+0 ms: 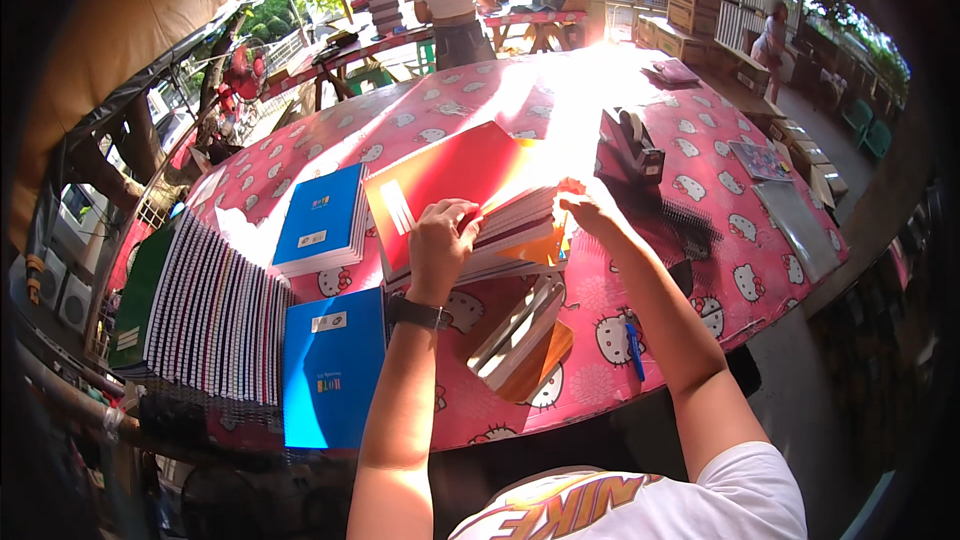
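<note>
A stack of notebooks with a red-orange top cover (428, 175) lies in front of me, its white page edges (515, 225) facing my side. My left hand (445, 240), with a dark watch (418, 313) on the wrist, rests on the near edge of the cover, fingers curled and thumb against the top notebook. At the stack's right end, my right hand (592, 208) pinches an orange piece (570, 186) at the corner; glare hides its exact shape. Below the stack lies a bundle of striped strips with orange-brown parts (520, 340).
Blue notebooks (318, 212) and another blue-covered one (335, 370) lie left, beside a long row of spiral-bound notebooks (215, 315). Right are a tape dispenser (637, 145), black binding coils (690, 225), a blue pen (635, 350) and clear plastic sheets (797, 230). People stand beyond the pink table (490, 410).
</note>
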`<act>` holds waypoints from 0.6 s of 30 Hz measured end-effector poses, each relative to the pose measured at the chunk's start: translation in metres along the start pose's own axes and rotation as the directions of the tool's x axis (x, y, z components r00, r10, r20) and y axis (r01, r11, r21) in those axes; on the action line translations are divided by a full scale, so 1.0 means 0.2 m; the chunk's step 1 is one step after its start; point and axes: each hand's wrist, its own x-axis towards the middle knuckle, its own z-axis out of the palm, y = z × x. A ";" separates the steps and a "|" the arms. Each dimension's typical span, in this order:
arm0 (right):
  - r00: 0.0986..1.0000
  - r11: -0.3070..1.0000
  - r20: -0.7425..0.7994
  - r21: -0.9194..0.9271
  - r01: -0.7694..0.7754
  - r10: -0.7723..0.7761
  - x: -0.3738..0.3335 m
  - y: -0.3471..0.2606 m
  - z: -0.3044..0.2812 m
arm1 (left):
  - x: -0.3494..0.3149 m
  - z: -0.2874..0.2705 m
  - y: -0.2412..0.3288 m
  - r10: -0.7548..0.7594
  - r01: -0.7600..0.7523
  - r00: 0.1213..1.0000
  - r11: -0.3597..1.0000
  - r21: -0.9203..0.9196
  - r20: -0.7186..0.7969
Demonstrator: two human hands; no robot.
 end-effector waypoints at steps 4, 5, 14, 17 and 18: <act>1.000 1.000 -0.021 -0.027 -0.003 0.002 0.02 -0.10 -0.03 | 0.00 -0.01 0.00 0.017 -0.017 1.000 1.000 0.004 -0.017; 0.999 0.993 0.019 -0.107 -0.045 0.047 0.01 -0.22 -0.02 | -0.02 -0.04 -0.03 0.022 -0.021 1.000 0.999 0.031 -0.021; 0.993 0.964 0.062 -0.254 -0.080 0.099 0.02 -0.44 -0.11 | -0.01 -0.01 0.00 -0.011 0.011 1.000 1.000 0.028 -0.024; 0.990 0.987 0.132 0.148 -0.070 0.051 0.08 -0.42 -0.10 | 0.00 -0.01 0.00 0.020 -0.019 1.000 0.999 0.047 -0.020; 0.990 0.987 0.130 0.148 -0.070 0.051 0.08 -0.42 -0.07 | 0.00 -0.01 0.00 0.022 -0.021 1.000 0.999 0.047 -0.019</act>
